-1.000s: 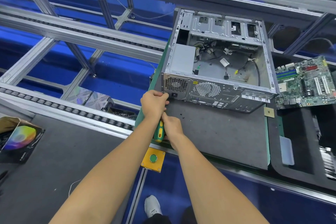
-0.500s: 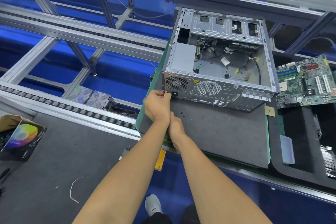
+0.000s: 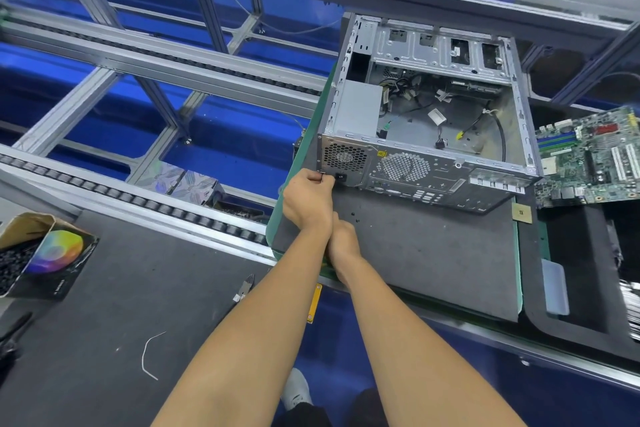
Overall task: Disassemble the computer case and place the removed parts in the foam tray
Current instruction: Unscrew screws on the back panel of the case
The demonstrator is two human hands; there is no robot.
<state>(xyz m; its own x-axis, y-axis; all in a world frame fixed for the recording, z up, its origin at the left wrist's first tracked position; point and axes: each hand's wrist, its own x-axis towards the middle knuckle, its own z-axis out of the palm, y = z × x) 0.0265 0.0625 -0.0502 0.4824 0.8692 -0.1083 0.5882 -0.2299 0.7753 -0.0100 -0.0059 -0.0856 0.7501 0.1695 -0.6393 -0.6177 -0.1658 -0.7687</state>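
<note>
The open grey computer case (image 3: 426,121) lies on a dark mat (image 3: 433,253), its rear panel facing me, with loose cables inside. My left hand (image 3: 306,204) is at the rear panel's lower left corner, beside the power supply grille, and its fingertips pinch a small screw there. My right hand (image 3: 343,243) sits just behind the left wrist with its fingers curled; the screwdriver it holds is almost fully hidden. The black foam tray (image 3: 571,253) lies to the right, with the green motherboard (image 3: 595,156) resting at its far end.
A small square chip (image 3: 521,213) lies on the mat near the case's right corner. A clear plastic piece (image 3: 554,288) sits in the tray. Cutters (image 3: 246,288) and a white wire scrap lie on the left mat near a colourful box (image 3: 45,253). Roller conveyor rails run left.
My left hand has moved up from the screwdriver's shaft to the case's rear corner. The green and yellow screwdriver handle, visible earlier, is now hidden beneath my wrists.
</note>
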